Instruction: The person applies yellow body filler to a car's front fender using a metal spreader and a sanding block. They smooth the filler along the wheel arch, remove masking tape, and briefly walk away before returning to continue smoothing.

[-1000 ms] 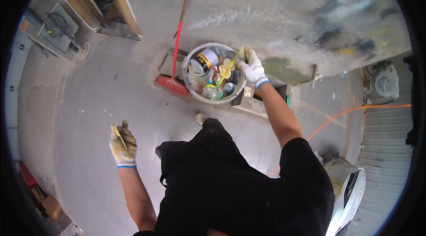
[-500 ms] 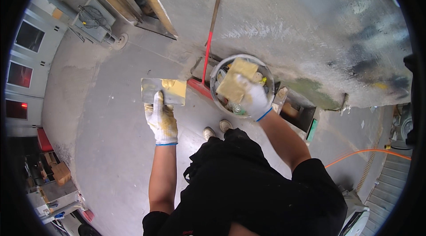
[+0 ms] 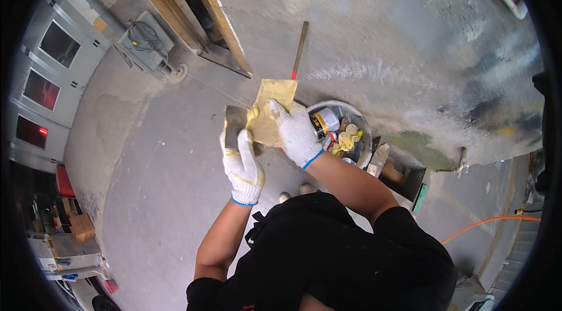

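My left hand point(image 3: 242, 173), in a white knit glove with yellow smears, grips a grey metal putty scraper point(image 3: 236, 119), its thumb lying on the blade. In my right hand point(image 3: 297, 134), also gloved, is a flat plate coated in yellowish putty point(image 3: 276, 92), held from its right side. The two plates meet or overlap at their edges, with a lump of yellow putty point(image 3: 252, 114) between them. My right hand partly hides the contact and the lower part of the coated plate.
Right of my hands stands a round bin point(image 3: 367, 129) holding a tin point(image 3: 324, 122) and other waste. A broom handle point(image 3: 300, 47) leans at the grey wall point(image 3: 410, 59). An open box point(image 3: 404, 173) sits beside the bin, and an orange hose point(image 3: 474, 223) crosses the floor at the right.
My right hand has brought the coated plate leftward from over the bin to the metal scraper. My left hand has moved right and tilted the scraper. The view has shifted.
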A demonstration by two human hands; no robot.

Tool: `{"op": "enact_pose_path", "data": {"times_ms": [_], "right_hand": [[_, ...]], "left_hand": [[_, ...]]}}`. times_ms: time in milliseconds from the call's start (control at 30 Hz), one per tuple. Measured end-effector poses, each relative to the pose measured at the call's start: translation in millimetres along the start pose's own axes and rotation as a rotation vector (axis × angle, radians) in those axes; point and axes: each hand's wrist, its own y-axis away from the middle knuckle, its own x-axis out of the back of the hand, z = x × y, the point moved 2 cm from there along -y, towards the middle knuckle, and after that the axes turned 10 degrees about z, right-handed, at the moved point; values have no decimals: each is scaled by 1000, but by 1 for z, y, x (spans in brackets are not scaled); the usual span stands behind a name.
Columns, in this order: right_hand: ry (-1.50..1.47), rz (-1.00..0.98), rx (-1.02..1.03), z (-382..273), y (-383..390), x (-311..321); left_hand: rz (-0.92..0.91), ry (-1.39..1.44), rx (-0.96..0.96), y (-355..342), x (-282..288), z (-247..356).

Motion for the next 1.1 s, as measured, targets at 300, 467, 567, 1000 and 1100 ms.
{"op": "enact_pose_path", "data": {"times_ms": [300, 467, 567, 1000, 1100], "right_hand": [[573, -328, 236, -64, 1, 1], [441, -324, 814, -84, 15, -5], [583, -482, 1174, -90, 23, -10], [1363, -737, 1181, -80, 4, -15], [1524, -838, 1135, -87, -8, -10]], "left_hand": [[-766, -797, 35, -24, 13, 29], [-531, -211, 349, -29, 16, 19], [-271, 484, 487, -34, 24, 17], [42, 332, 327, -36, 55, 9], [-4, 291, 358, -37, 65, 10]]}}
